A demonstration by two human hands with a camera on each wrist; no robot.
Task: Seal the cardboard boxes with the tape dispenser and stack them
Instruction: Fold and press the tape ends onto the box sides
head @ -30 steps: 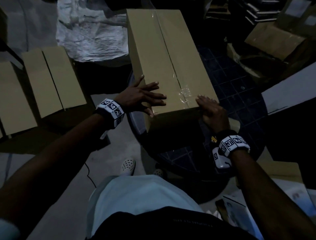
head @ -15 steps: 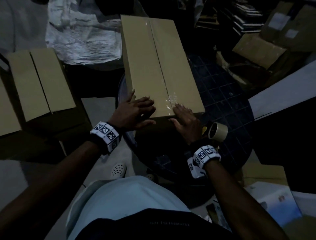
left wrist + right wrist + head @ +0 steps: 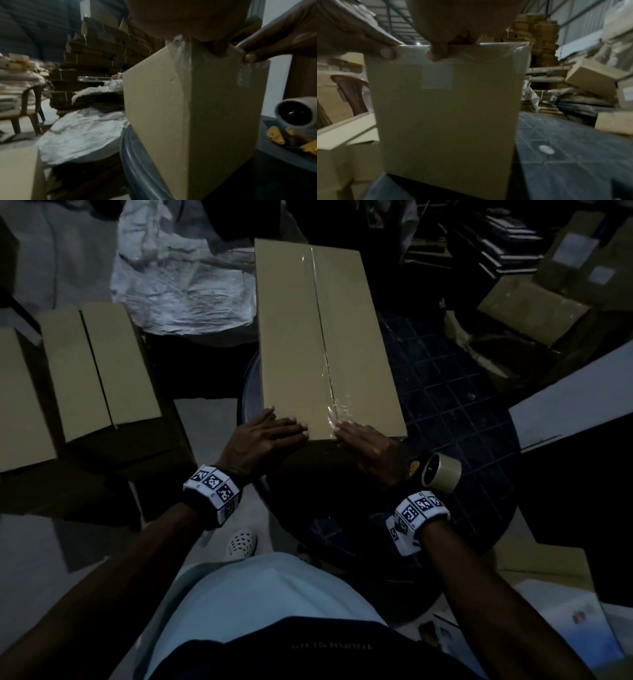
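box (image 3: 308,337) taped along seam, on dark round table (image 3: 462,412) | left hand (image 3: 263,440), right hand (image 3: 370,450): fingers flat, pressing box's near edge | tape dispenser (image 3: 440,472) right of right hand

A crumpled white sheet (image 3: 181,278) lies on the floor beyond the far left edge of the round dark table (image 3: 445,392). A wooden chair (image 3: 25,106) stands at the left, and behind it are stacks of flattened cardboard (image 3: 102,44). A white perforated shoe (image 3: 241,541) is on the grey floor (image 3: 205,419) near the table's front edge
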